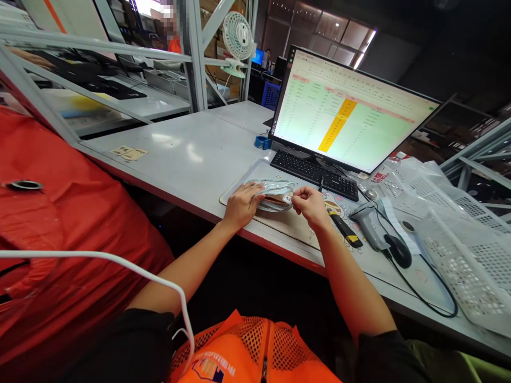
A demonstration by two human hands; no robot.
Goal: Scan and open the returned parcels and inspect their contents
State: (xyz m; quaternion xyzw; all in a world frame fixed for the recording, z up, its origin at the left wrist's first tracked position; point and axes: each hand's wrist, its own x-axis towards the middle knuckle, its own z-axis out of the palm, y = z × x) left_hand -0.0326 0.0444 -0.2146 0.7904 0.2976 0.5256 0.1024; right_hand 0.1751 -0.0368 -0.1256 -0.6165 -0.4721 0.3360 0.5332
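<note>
Apparently the handling is midway: on the desk (191,133), atop the mat (285,226), a clear-wrapped packet (275,201) lies held at one end by the left hand (241,205), while the right hand (311,206) draws its fingertips narrow at the other. There a small white label (286,199) seems unfinished business; I cannot tell whether it is pinched or stuck down, and glare blurs the packet's contents.

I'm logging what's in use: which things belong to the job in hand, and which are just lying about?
In use:
clear packet, held by the left hand
white label, beside the right hand

Seemingly just lying about:
yellow-and-black cutter
grey scanner
blue ring-shaped item
</note>
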